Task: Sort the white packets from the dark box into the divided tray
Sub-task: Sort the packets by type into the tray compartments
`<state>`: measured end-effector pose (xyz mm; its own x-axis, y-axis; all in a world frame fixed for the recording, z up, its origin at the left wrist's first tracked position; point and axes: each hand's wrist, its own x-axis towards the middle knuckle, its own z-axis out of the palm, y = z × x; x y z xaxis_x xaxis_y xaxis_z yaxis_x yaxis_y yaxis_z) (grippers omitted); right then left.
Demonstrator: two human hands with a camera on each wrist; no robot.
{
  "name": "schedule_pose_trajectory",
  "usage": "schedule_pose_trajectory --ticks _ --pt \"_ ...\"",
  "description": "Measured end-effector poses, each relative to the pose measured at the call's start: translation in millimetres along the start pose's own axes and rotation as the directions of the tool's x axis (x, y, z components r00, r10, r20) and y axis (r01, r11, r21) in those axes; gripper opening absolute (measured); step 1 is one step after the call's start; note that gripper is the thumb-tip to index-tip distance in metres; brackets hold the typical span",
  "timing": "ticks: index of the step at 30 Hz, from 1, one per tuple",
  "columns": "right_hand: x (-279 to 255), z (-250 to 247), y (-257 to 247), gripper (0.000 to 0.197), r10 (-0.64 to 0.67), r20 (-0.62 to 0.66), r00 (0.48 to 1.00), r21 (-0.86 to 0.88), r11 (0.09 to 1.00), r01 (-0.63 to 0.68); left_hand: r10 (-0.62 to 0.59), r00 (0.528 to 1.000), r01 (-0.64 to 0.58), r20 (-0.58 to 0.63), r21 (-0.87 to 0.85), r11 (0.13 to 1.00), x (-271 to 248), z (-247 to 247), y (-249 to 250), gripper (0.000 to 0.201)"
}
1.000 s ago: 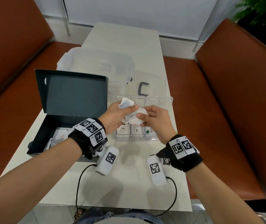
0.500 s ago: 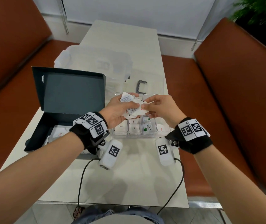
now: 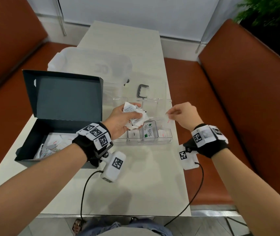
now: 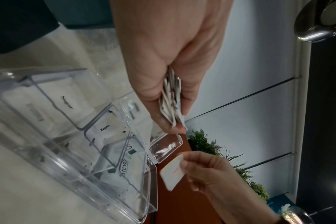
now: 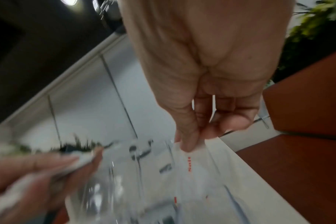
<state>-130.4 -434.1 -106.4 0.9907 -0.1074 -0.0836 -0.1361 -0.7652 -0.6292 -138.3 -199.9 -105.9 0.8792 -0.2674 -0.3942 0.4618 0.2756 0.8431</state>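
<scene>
Packet (image 3: pixel 168 118) with red print hangs pinched in right hand (image 3: pixel 183 114) over tray's (image 3: pixel 167 142) right end, long axis near-vertical, nearest that hand; left hand (image 3: pixel 120 120) grips stack (image 3: pixel 136 119) just left.

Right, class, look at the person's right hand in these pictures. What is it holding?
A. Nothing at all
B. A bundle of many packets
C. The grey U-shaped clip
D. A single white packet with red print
D: the right hand pinches a single white packet with red print over the divided tray, while the left hand holds the bundle of packets.
</scene>
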Motion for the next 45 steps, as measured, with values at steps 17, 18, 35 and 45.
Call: schedule_pose_trajectory --ticks 17,18,35,45 --pt "6 55 24 0.025 -0.077 0.235 0.969 -0.657 0.722 0.217 0.000 1.000 -0.001 -0.014 -0.018 1.000 0 -8 -10 0.029" --pt "5 57 24 0.025 -0.065 0.244 0.967 -0.671 0.709 0.217 0.000 1.000 0.000 -0.016 -0.016 1.000 0 -8 -10 0.029" --pt "-6 45 11 0.028 -0.165 0.031 0.986 -0.552 0.819 0.154 -0.014 1.000 0.014 0.001 -0.010 1.000 2 -10 -8 0.028" --pt "-41 49 -56 0.029 -0.197 -0.072 0.978 0.251 0.945 0.209 -0.024 0.997 0.022 0.077 0.021 1.000 -4 2 -1 0.041"
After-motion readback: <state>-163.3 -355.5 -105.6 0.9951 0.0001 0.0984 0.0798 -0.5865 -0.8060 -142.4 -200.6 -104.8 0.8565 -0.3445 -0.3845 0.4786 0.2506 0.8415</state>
